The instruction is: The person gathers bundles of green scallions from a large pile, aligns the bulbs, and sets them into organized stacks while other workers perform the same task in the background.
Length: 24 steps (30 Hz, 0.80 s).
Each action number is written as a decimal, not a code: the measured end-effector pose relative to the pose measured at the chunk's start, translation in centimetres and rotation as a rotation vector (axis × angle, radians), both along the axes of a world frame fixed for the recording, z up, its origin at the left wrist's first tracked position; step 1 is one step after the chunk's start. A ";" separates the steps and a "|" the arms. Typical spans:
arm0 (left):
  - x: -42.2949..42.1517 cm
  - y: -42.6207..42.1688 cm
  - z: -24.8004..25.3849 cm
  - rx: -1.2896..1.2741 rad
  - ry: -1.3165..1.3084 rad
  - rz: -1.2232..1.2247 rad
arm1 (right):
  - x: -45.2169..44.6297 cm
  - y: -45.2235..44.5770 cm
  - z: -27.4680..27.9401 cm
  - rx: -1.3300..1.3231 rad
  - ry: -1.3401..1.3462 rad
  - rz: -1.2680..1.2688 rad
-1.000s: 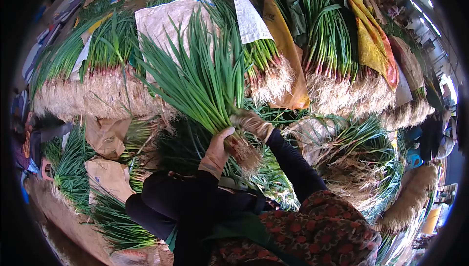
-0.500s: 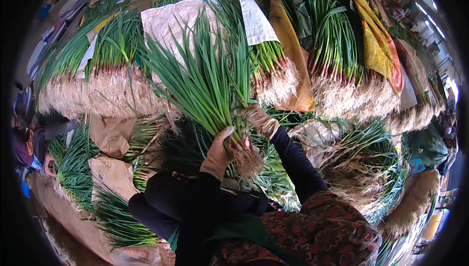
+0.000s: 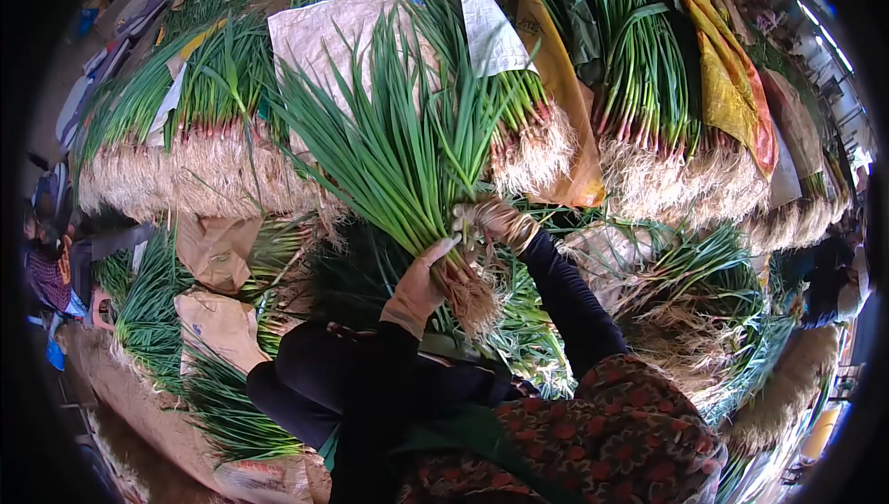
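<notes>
A thick bunch of green onions (image 3: 394, 157) slants up and left in front of me, leaves spread, its pale roots (image 3: 470, 300) pointing down and right. Around its lower stems is wrapped my left hand (image 3: 416, 287), in a light glove. My right hand (image 3: 493, 224), also gloved, has its fingers curled against the right side of the stems, above the roots. Whether a separate stalk is between those fingers is hard to make out.
Rows of bundled onions (image 3: 634, 69) with roots toward me lie beyond, partly under a white sack (image 3: 319, 37) and a yellow sack (image 3: 727, 78). Loose onions (image 3: 690, 319) are heaped at right. People (image 3: 51, 268) are at the far left and far right.
My right hand has moved from behind the stems to their right side, its fingers now more curled. My left hand keeps its hold on the bunch. The view has shifted slightly.
</notes>
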<state>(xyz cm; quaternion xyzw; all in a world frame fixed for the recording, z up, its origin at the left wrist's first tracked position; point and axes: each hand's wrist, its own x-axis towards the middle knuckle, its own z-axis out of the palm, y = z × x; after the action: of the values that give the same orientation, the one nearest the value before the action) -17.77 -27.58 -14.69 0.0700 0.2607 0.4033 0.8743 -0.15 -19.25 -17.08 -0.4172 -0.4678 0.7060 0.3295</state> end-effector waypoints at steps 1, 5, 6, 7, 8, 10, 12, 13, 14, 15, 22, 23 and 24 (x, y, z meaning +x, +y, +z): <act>0.1 0.0 0.1 -0.025 0.003 0.007 | -0.5 -0.2 0.4 0.034 -0.081 0.022; 0.5 0.0 -1.0 0.009 0.031 0.052 | -1.7 -0.9 -1.0 0.171 -0.129 -0.036; 0.4 0.0 -1.2 -0.003 0.073 0.077 | -1.8 -0.9 -2.4 0.291 -0.115 -0.047; 0.3 -0.1 -0.9 -0.015 0.116 0.104 | -1.7 -1.8 1.2 0.113 -0.173 0.011; 0.2 -0.1 -0.1 -0.027 0.157 0.132 | -0.8 -2.1 0.5 0.049 -0.100 0.043; 0.0 0.0 1.2 -0.031 0.123 0.153 | 1.4 -1.8 -1.6 0.003 -0.015 -0.011; -0.3 -0.2 1.6 0.020 0.101 0.155 | 5.3 1.2 -5.8 0.170 -0.010 -0.517; -0.5 -0.2 1.0 0.029 -0.047 0.164 | 7.3 2.1 -6.6 0.232 -0.030 -0.706; -0.8 -0.1 0.6 0.001 -0.155 0.126 | 8.0 1.6 -5.6 0.079 -0.076 -0.697; -1.1 0.0 0.1 -0.029 -0.263 0.087 | 8.6 1.2 -4.6 -0.075 -0.118 -0.682; -0.3 -0.1 2.4 -0.048 -0.152 0.099 | 1.4 -3.4 3.7 0.072 -0.158 -0.355; -0.1 -0.3 3.3 0.004 -0.063 0.135 | 3.1 -2.9 4.0 0.101 0.018 -0.527; 0.4 -0.5 4.2 0.056 0.015 0.163 | 7.0 -2.8 4.2 0.272 -0.087 -0.607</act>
<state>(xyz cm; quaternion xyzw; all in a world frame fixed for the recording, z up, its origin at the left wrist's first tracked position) -17.39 -28.13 -10.47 0.0759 0.2605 0.4797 0.8344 6.85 -22.01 -12.85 -0.5193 -0.4258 0.4882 0.5574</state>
